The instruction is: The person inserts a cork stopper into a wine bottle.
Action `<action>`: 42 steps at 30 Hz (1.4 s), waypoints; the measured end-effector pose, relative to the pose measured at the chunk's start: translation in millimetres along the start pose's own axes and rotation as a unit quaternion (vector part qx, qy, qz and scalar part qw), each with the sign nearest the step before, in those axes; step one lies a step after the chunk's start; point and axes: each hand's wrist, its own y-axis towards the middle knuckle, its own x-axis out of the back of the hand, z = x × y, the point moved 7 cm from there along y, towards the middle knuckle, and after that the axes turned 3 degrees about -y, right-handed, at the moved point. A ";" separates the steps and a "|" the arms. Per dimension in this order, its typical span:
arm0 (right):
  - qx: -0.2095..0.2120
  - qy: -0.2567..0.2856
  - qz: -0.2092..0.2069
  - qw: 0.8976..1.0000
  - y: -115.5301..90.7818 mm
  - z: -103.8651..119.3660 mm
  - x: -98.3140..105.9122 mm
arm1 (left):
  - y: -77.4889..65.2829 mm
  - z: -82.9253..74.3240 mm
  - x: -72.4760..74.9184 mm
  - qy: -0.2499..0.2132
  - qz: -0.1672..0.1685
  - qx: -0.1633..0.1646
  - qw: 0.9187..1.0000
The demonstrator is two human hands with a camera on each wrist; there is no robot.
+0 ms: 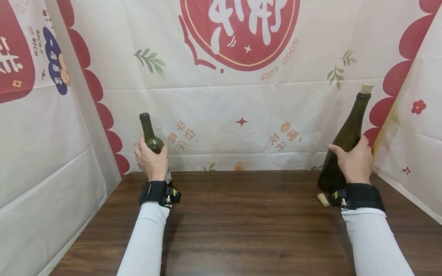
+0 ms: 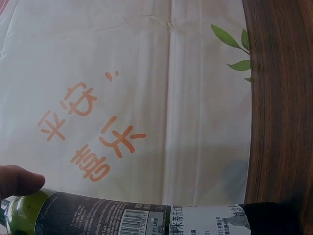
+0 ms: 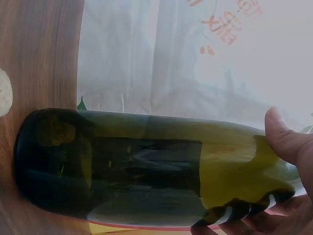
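Observation:
On the left of the head view, my left hand (image 1: 152, 159) grips a green wine bottle (image 1: 147, 128) round its shoulder. That bottle's mouth shows no cork, and its dark label (image 2: 98, 215) with a barcode faces the left wrist view. Over on the right, my right hand (image 1: 355, 161) holds a taller dark green bottle (image 1: 345, 136) by its upper body, thumb on the near side and fingers curled round behind. A cork (image 1: 366, 89) sticks up from its neck. Beside its base a loose cork (image 1: 323, 199) lies on the table.
The brown wooden table (image 1: 255, 222) lies between both arms. A white printed cloth (image 1: 241, 99) hangs along the back edge, with more cloth (image 1: 51, 153) on the left side and on the right (image 1: 414, 145).

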 end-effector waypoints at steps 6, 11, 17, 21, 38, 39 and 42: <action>0.005 0.003 0.011 1.000 0.2 -0.9 1.9 | 0.7 2.5 -0.5 0.002 0.002 0.006 1.000; 0.027 -0.017 0.032 0.999 0.7 0.1 7.9 | 0.6 0.8 -1.1 -0.002 0.004 0.005 1.000; 0.036 -0.095 0.066 0.993 -4.2 4.6 16.3 | -0.6 -1.0 -1.5 -0.009 0.008 0.005 1.000; 0.035 -0.136 0.083 0.987 -10.4 14.2 25.1 | -1.4 -2.6 -1.8 -0.015 0.012 0.008 1.000; 0.094 -0.169 0.195 0.962 -27.5 52.7 22.1 | -4.7 -5.7 -9.1 -0.021 0.033 0.011 0.999; 0.090 -0.170 0.204 0.960 -28.0 51.5 18.9 | -4.9 -5.9 -9.9 -0.022 0.035 0.011 0.999; 0.081 -0.175 0.224 0.955 -28.5 47.7 8.6 | -5.3 -7.0 -12.3 -0.025 0.040 0.008 0.999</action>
